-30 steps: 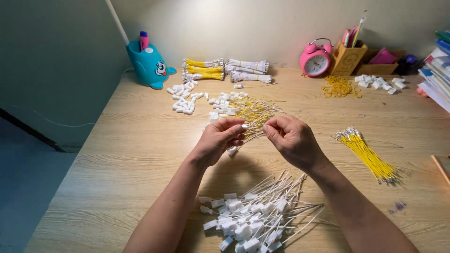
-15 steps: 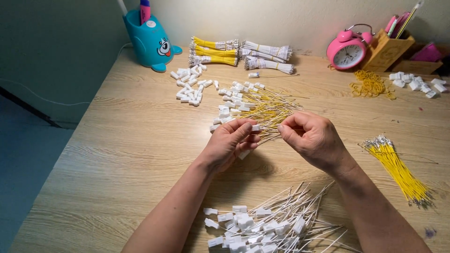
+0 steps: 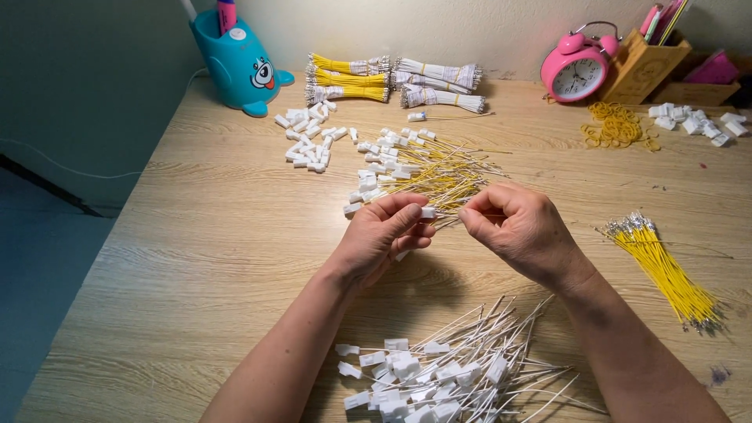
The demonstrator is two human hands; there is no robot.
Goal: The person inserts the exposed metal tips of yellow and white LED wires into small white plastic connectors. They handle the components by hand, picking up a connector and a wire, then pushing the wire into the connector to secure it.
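Observation:
My left hand (image 3: pixel 384 235) pinches a small white plastic connector (image 3: pixel 427 212) between thumb and fingers. My right hand (image 3: pixel 521 227) is closed right beside it, fingertips pinched at the connector's end; a thin wire in them is too small to make out. Both hands hover over the wooden table (image 3: pixel 196 235), just in front of a loose pile of yellow wires with white connectors (image 3: pixel 423 168). Close to me lies a heap of white wires with white connectors (image 3: pixel 446 368).
A bundle of loose yellow wires (image 3: pixel 666 270) lies to the right. Loose white connectors (image 3: pixel 309 141) sit at the left rear, tied wire bundles (image 3: pixel 392 78) by the wall. A blue pen holder (image 3: pixel 235 59), pink alarm clock (image 3: pixel 576 70), wooden organiser (image 3: pixel 646 63) and rubber bands (image 3: pixel 615 125) stand behind.
The camera has tilted down and the view has shifted; my hands stay together at the same spot, fingers working on the connector.

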